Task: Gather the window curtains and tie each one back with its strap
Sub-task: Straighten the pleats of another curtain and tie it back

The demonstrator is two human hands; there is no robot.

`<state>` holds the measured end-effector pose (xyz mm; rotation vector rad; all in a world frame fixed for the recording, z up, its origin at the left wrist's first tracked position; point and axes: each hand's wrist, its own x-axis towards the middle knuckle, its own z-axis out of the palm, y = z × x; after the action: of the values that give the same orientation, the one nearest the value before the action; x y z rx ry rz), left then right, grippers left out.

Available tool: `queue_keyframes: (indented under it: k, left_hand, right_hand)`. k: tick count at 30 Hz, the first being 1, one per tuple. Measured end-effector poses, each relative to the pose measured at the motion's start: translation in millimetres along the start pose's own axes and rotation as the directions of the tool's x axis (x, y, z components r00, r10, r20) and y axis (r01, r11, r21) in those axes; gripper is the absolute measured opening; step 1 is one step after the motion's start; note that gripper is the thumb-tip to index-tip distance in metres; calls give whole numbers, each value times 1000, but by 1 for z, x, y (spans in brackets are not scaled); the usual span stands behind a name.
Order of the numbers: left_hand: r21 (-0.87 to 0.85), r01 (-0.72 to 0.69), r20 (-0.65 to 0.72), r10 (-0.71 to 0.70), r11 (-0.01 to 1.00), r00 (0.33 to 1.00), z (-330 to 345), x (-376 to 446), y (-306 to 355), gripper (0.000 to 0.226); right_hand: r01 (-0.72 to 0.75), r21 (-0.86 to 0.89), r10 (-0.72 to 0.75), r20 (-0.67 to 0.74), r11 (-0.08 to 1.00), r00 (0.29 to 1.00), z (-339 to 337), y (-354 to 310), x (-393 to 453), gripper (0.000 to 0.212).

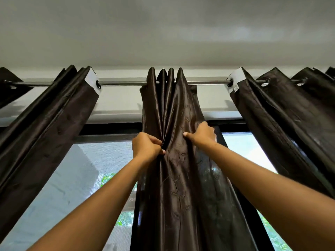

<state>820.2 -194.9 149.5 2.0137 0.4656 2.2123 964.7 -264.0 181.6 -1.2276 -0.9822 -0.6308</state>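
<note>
Middle curtain: a dark brown, glossy satin panel with a faint stitched leaf-and-stem pattern, bunched into narrow vertical pleats at the centre of my view. Its top rises in four rounded folds over the curtain rod, a slim, polished metal bar running left to right just under the ceiling, which is plain, matte and pale grey.

Left curtain and right curtain: same shiny brown fabric, each hanging in broad, sharp-edged folds well apart from the middle one. Their turned-over top corners show a white lining and a dark round eyelet threaded on the rod. A further scrap of the same cloth sits at the far left edge.

Window: dark frame with fine mesh screening; behind it a pale wall and blurred green foliage.

My left hand: arm extended upward, back of the hand facing me, fingers and thumb curled in and pinching a gathered fold on the left side of the middle curtain.

My right hand: arm likewise raised, knuckles toward me, thumb pointing left across the cloth, fingers wrapped round the right edge of the same curtain and gripping it. This hand sits slightly higher than the left, with the pleated fabric drawn between them.

I see no strap in this view.
</note>
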Motion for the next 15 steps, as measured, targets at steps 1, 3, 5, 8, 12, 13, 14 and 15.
queue_keyframes:
  k: [1,3,5,8,12,13,14,15]
  left_hand:
    - [-23,6,9,-5,1000,1000,0,1,-2,29]
    - [-61,20,26,-18,998,999,-1,3,-5,27]
    - [-99,43,47,-38,994,998,-4,6,-8,28]
    - [-163,108,94,-94,981,991,-14,10,-17,32]
    - [-191,149,105,-131,970,986,-52,13,-28,24]
    - [-206,154,109,-133,966,985,-61,12,-29,25]
    - [-223,157,112,-134,962,985,-68,10,-30,26]
    - [-237,155,117,-131,959,984,-71,9,-29,25]
  right_hand:
    - [22,36,-22,12,999,1000,0,0,1,56]
    - [109,38,-108,-19,993,994,2,-6,0,19]
    - [193,2,-193,-27,981,981,8,-23,-3,16]
    - [316,-24,-312,89,949,946,28,-60,-8,27]
    - [442,-21,-428,219,897,877,50,-97,-20,33]
    - [463,-30,-442,252,886,861,52,-99,-23,36]
    - [478,-42,-448,287,877,847,51,-97,-24,39]
    - [483,-47,-448,307,874,840,47,-92,-25,41]
